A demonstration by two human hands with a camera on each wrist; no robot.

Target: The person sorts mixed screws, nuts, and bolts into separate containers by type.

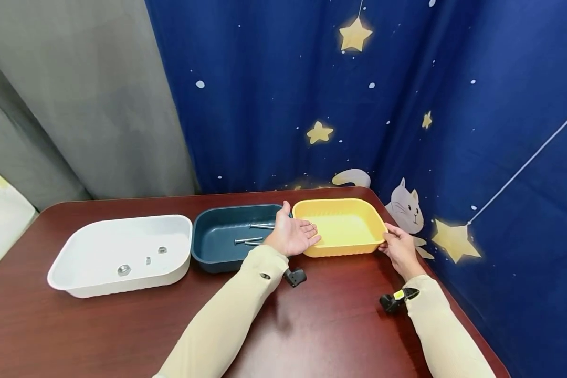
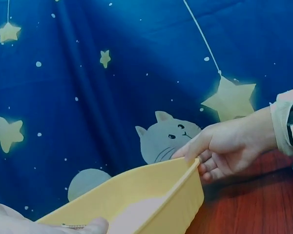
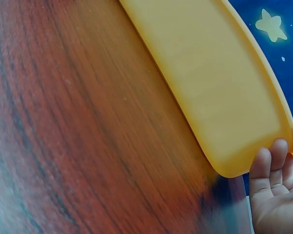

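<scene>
My right hand [image 1: 399, 251] pinches the right end of a yellow plastic tray [image 1: 342, 249], thumb at the rim and fingers against the outer wall. In the right wrist view its fingertips press on the tray's end wall. My left hand [image 1: 293, 233] is palm up at the tray's left end, thumb raised and fingers stretched out over the rim. A small threaded metal piece [image 2: 74, 226] shows along the left fingers in the left wrist view. Beside the left hand is a dark blue tray [image 1: 212, 261] with long bolts [image 1: 248, 241] lying in it.
A white tray [image 1: 123, 289] stands left of the blue one, holding a hex nut [image 1: 124, 270] and small metal pieces [image 1: 162, 250]. All trays line the back of the dark red wooden table [image 1: 331, 315]. Behind and to the right hangs a blue star-patterned curtain [image 1: 264, 105].
</scene>
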